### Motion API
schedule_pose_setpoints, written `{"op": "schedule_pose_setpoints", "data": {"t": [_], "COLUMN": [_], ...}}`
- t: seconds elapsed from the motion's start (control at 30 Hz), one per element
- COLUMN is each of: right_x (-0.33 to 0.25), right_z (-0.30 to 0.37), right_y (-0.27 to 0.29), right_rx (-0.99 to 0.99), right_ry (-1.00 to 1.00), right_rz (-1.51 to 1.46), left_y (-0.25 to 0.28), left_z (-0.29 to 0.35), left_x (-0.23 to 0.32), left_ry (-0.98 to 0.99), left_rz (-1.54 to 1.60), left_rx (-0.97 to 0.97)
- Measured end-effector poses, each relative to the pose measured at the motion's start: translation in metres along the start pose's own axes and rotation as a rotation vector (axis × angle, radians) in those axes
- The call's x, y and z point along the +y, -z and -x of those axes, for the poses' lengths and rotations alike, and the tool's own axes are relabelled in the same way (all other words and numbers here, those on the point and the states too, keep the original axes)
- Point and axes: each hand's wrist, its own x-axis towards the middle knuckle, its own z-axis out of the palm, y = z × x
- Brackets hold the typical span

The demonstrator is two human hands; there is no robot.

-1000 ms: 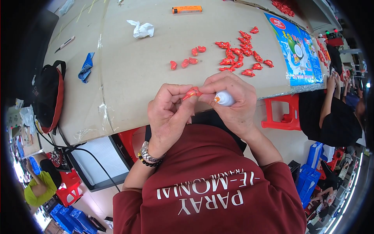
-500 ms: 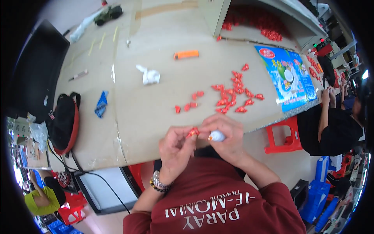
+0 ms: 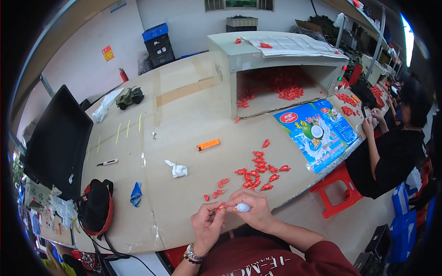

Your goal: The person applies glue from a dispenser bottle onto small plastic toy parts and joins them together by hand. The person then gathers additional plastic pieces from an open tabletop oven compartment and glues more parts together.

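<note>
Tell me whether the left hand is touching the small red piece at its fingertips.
Touching. The head view shows the left hand pinching the red piece between its fingertips, with no gap visible; the right hand holds a white tube right beside it.

Matt cardboard tabletop (image 3: 184,133); glossy, probably plastic, red pieces (image 3: 258,172).

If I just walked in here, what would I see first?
Probably the red candies scattered on the brown table, just beyond the person's two hands. The left hand pinches one red candy and the right hand grips a small white bottle at the near table edge. Farther back, an open box holds a big pile of the same red pieces.
</note>
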Motion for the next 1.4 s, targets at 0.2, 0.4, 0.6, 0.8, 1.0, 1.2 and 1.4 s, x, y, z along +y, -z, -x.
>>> {"op": "schedule_pose_setpoints", "data": {"t": [0.2, 0.4, 0.6, 0.8, 1.0, 1.2, 1.4], "right_x": [0.005, 0.009, 0.021, 0.018, 0.027, 0.035, 0.055], "right_z": [-0.002, -0.007, -0.012, -0.037, -0.159, -0.299, -0.357], "right_y": [0.014, 0.032, 0.058, 0.104, 0.183, 0.228, 0.227], "right_rx": [0.064, 0.109, 0.219, 0.354, 0.588, 0.640, 0.480], "right_ry": [-0.009, -0.038, -0.083, -0.164, 0.060, 0.227, 0.119], "right_rz": [0.004, 0.025, 0.028, 0.025, 0.352, 0.851, 0.964], "left_y": [-0.012, -0.024, -0.025, -0.028, -0.025, -0.024, -0.017], "left_z": [-0.017, -0.042, -0.064, -0.071, -0.069, -0.061, -0.044], "left_x": [0.003, 0.005, -0.001, -0.015, -0.021, -0.014, -0.004], "left_ry": [-0.058, -0.096, -0.377, -0.432, -0.403, -0.360, -0.387], "left_rz": [-0.006, -0.192, -0.766, -0.964, -0.989, -0.928, -0.854], "left_rx": [-0.033, -0.045, -0.123, -0.171, -0.173, -0.125, -0.063]}}
